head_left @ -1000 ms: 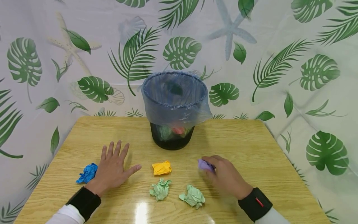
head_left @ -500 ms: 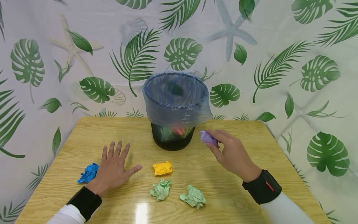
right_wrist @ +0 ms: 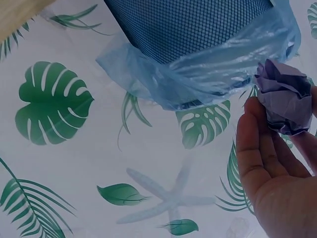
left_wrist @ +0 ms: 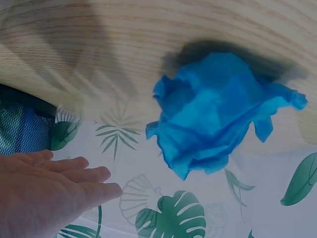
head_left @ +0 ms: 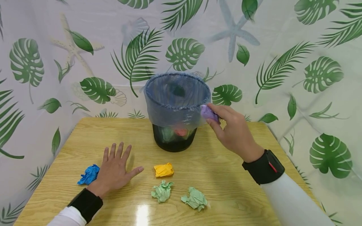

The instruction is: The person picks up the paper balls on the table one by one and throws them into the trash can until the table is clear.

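My right hand pinches a crumpled purple paper ball between thumb and fingers, raised beside the right rim of a mesh wastebasket. A translucent blue bag lines that basket and folds over its rim. The right wrist view shows the purple paper close to the bag. On the table at the left, my left hand lies palm down with spread fingers. A crumpled blue paper ball sits just left of it, and looms large in the left wrist view.
A crumpled yellow paper lies in front of the basket. Nearer are two pale green paper balls, one on the left and one on the right. The wooden table ends at a leaf-patterned cloth.
My right hand has lifted the purple paper ball off the table and carried it up and forward to the basket's rim. The left hand stays in place.
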Demonstrator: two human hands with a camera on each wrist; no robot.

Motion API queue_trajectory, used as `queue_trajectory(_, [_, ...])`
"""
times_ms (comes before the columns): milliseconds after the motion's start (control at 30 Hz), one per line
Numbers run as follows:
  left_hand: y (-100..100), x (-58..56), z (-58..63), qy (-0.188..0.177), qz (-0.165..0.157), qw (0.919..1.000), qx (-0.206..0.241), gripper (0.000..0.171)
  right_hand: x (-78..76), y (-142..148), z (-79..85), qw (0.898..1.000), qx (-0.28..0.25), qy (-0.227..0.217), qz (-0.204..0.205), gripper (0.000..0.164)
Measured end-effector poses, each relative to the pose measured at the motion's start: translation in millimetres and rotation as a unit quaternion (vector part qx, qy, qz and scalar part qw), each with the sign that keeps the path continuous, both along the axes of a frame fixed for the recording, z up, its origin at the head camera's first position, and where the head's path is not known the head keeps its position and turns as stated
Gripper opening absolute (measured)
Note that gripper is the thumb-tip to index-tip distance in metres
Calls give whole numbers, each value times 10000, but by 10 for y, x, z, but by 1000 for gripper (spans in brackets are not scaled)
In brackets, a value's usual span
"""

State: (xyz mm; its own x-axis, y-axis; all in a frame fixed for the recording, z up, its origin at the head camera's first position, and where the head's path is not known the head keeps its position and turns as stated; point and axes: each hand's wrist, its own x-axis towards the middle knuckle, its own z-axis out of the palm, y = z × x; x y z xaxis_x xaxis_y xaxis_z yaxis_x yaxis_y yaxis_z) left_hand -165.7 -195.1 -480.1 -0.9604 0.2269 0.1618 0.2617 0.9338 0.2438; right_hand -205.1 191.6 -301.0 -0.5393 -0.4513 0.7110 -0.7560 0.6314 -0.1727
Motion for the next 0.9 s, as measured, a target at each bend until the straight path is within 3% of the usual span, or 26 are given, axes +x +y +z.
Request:
queue_trajectory(400, [14,1,21,28,13,10000,19,100,-263,-195,260,9997,2,-231,-113,56])
queue_trajectory(900, [-35,25,57,52,27,10000,-80,100,-621,-504,407,9956,239,-813,-404,54])
